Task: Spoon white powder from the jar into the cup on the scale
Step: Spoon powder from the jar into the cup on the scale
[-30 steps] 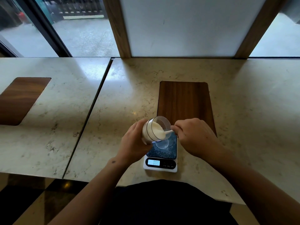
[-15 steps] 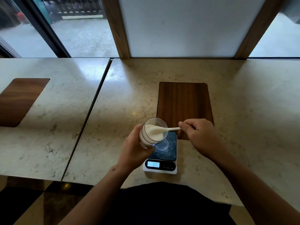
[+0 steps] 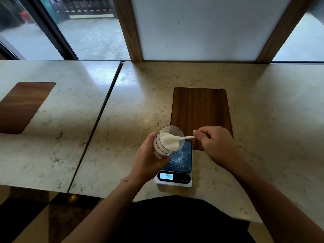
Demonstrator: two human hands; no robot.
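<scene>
Spoon [image 3: 181, 138] now drawn back, right fingers [image 3: 198, 134] pinching it; left hand [image 3: 149, 158] gripping tilted powder-filled jar [image 3: 166, 142].

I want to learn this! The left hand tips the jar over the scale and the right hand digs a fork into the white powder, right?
Nearly. The head view shows a small white spoon, not a fork, held by the right hand. The left hand tips the jar over the scale as you said.
</scene>
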